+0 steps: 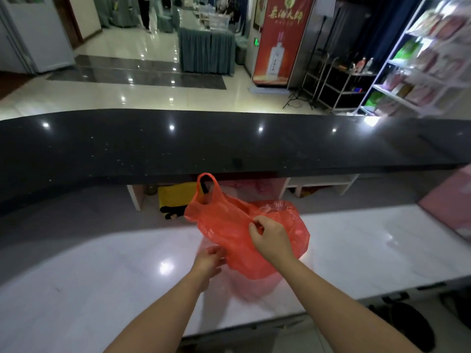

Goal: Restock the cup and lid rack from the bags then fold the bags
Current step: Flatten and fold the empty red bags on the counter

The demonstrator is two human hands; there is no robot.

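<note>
Crumpled red plastic bag (229,233), seemingly empty, above counter.

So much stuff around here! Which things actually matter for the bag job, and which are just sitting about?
Part of the job:
- red plastic bag, held above the white counter
- right hand, pinching the bag
- left hand, at the bag's lower edge

Just lying about:
- yellow bag under the black countertop
- red banner
- shelf of packets
</note>
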